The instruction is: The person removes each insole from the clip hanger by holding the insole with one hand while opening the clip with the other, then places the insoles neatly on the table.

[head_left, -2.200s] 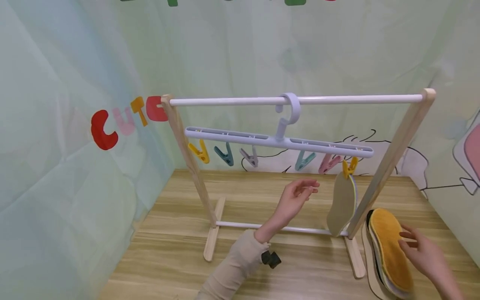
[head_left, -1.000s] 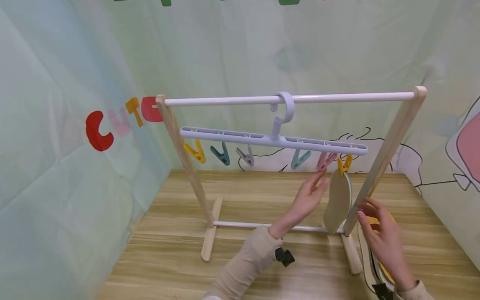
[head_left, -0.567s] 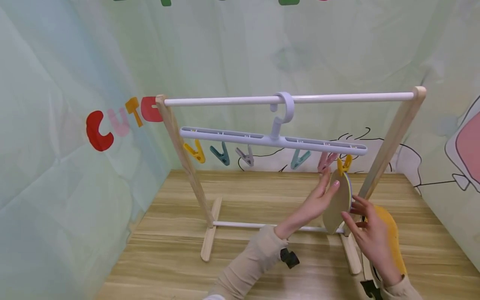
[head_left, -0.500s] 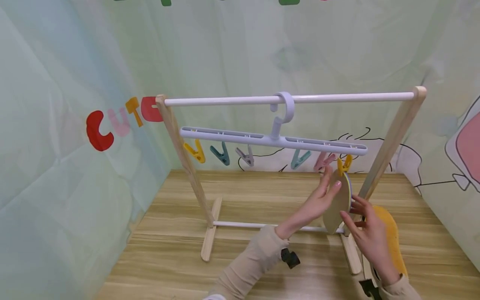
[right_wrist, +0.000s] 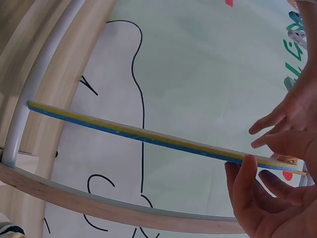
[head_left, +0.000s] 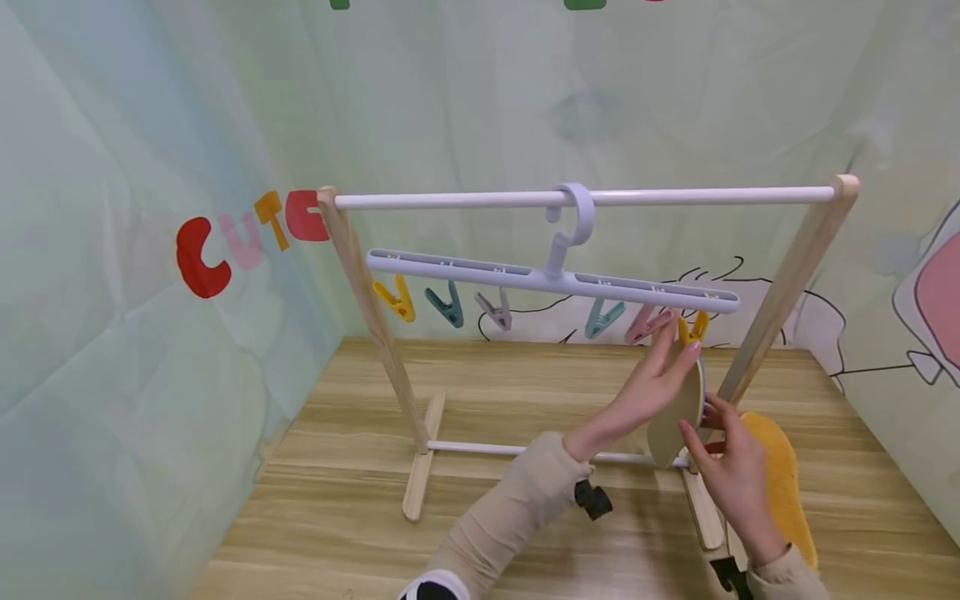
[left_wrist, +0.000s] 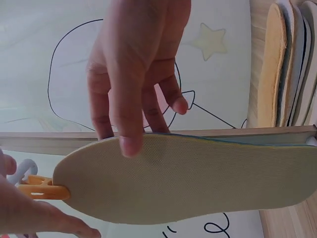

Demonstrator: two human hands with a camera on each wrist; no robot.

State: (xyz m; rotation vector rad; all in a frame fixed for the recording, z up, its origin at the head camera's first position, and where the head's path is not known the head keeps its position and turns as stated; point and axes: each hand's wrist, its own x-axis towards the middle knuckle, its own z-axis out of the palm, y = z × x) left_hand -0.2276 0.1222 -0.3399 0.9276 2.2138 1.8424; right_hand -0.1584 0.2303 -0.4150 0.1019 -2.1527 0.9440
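Observation:
A beige shoe insole (head_left: 670, 429) with a yellow and blue edge hangs from a yellow clip (head_left: 693, 327) at the right end of a lilac hanger (head_left: 480, 272). My right hand (head_left: 738, 475) pinches the insole by its side edge, thumb on the beige face and fingers behind, as the left wrist view shows. My left hand (head_left: 641, 396) reaches up to the yellow clip, its fairly straight fingers spread on either side of it. In the left wrist view the orange-looking clip (left_wrist: 44, 189) bites the insole's end, between the thumb and a finger.
The hanger hooks over the white top rod (head_left: 450, 200) of a wooden rack. Other clips, such as a pink clip (head_left: 647, 325) and a teal clip (head_left: 602, 319), hang from it. More insoles, topped by an orange insole (head_left: 783, 483), lie beside the rack's right foot (head_left: 702, 510).
My right hand has left the insole pile and taken the hanging insole's edge. My left hand has moved right and up to the yellow clip.

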